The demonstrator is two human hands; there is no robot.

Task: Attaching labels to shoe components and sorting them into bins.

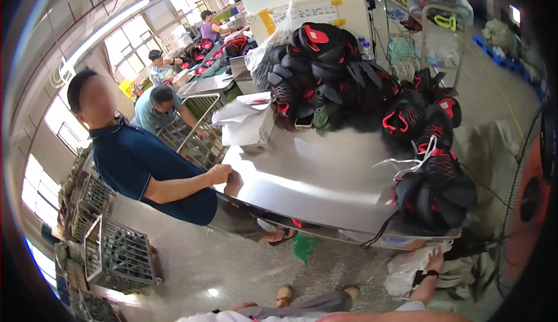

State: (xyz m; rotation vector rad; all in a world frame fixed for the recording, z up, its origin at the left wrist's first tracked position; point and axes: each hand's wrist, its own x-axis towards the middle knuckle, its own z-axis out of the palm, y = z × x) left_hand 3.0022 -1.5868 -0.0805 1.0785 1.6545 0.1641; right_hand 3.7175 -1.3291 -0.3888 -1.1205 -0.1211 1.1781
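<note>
At the lower right, my right hand [434,260], with a black band on its wrist, grips a clear plastic bag [401,272] beside the table's near right corner. Its fingertips are partly lost against the bag. Only a sliver of what looks like my left hand [244,306] shows at the lower edge, by my grey trouser leg, and its fingers are hidden. On the metal table [314,171], black and red sneakers [433,200] lie at the right end, close above my right hand. White laces [415,160] trail from one of them.
A large pile of black and red shoes [325,72] covers the table's back. A white box with papers [250,124] stands left of it. A person in a dark blue shirt [145,165] stands at the left end. A red fan [526,200] is at right; crates [119,252] at left.
</note>
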